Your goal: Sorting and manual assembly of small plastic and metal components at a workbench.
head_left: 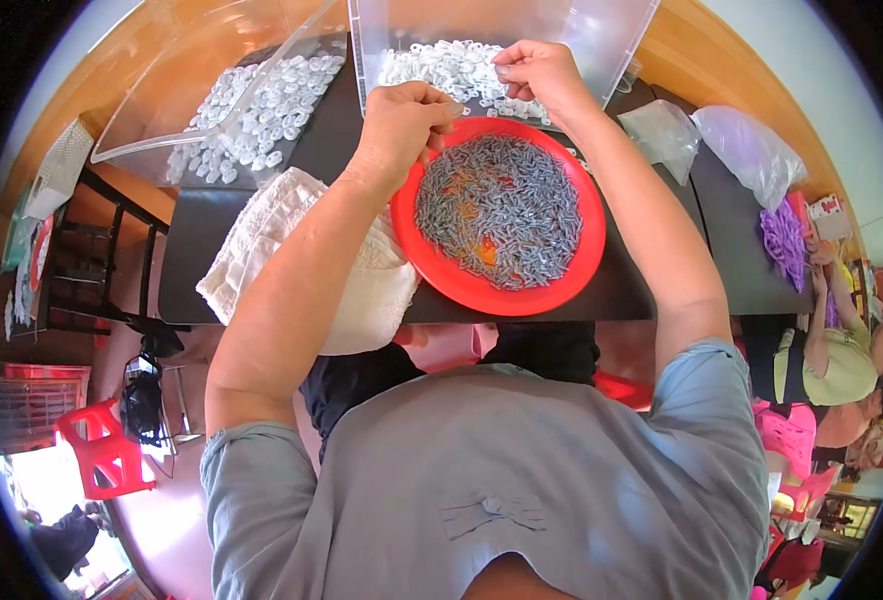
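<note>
A round red basin [410,228] stands near the table's front edge, holding a mass of small grey screw-like pieces [502,210]. Over its far left rim is my left hand [402,125], thumb and fingers pinched together; whatever lies between them is too small to make out. My right hand [542,75] is farther off, above the clear plastic bin [507,18] behind the basin. Its fingertips are closed too, beside the small white plastic pieces [442,68] heaped in that bin. What they grip cannot be made out.
Left of the bin, more white pieces [272,105] lie under a clear plastic lid [177,140]. A cream towel [357,290] hangs over the table edge. Plastic bags [752,155] and purple strips [784,245] lie right, near another person [832,360]. Red stools [107,450] stand lower left.
</note>
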`<state>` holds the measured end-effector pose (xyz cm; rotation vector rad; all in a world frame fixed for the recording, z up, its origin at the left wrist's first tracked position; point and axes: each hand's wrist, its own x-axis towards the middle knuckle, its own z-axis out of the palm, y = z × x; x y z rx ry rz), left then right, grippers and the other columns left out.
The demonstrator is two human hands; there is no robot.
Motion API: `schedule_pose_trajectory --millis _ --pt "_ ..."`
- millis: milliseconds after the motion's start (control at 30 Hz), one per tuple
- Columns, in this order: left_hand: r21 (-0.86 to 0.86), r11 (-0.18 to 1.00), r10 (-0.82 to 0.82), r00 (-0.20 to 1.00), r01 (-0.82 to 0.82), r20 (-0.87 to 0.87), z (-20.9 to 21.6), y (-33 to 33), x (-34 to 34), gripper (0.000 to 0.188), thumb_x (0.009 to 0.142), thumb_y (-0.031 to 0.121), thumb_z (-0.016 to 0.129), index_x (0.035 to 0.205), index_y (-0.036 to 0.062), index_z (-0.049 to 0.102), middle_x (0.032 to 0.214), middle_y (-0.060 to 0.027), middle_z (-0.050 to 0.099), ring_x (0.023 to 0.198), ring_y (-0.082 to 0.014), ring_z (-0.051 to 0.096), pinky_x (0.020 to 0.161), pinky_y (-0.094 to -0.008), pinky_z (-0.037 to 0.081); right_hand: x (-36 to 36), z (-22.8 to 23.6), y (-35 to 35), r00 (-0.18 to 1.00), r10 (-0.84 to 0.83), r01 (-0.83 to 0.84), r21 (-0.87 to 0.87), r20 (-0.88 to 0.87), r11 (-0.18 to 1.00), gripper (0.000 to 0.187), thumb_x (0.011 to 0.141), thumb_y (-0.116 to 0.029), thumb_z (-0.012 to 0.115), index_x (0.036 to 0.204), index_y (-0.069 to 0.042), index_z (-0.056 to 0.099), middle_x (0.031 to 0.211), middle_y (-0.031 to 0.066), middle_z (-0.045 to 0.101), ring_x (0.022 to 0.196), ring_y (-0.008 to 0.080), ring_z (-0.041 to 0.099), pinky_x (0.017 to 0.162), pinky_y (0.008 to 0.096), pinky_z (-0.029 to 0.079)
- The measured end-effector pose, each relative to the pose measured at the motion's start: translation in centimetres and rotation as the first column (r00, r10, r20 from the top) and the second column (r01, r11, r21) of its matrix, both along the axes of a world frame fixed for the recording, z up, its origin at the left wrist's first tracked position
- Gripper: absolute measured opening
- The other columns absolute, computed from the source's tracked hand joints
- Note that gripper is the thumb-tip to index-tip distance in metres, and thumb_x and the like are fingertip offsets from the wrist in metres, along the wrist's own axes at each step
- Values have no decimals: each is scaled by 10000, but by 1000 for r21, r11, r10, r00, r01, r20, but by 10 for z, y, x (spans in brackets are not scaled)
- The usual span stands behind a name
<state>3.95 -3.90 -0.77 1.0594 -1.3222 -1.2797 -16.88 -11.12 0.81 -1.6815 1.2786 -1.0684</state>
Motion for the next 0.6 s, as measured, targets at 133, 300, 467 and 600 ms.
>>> schedule_pose_trajectory --millis 133,300,467,600 --pt "-17 1000 17 1000 -17 -25 0 0 3 137 814 97 686 836 -35 657 659 -52 604 488 -95 528 379 -215 381 2 6 9 994 29 -31 16 104 999 129 834 -46 618 941 -6 678 766 25 649 594 86 581 523 205 430" --pt "-18 1000 3 1000 -3 -10 -2 0 -1 125 820 92 680 836 -30 660 650 -46 602 493 -91 529 380 -209 381 -1 -1 4 1000 14 -14 -86 2 996 138 825 -29 611 941 5 677 765 24 642 614 86 583 532 208 436" --pt "-23 1000 10 999 -9 35 -2 0 1 130 831 104 677 841 -25 663 648 -43 602 503 -90 534 387 -210 385 -4 -5 -3 990 -43 32 -84 -133 996 155 816 -26 600 949 9 671 767 23 638 637 84 579 550 207 448" --pt "-38 999 -28 999 27 -19 4 4 3 157 843 132 673 844 -24 660 664 -43 605 526 -90 547 412 -211 400 9 20 42 986 164 -163 -20 30 986 214 809 -29 578 1009 6 646 760 11 621 637 81 573 552 209 438"
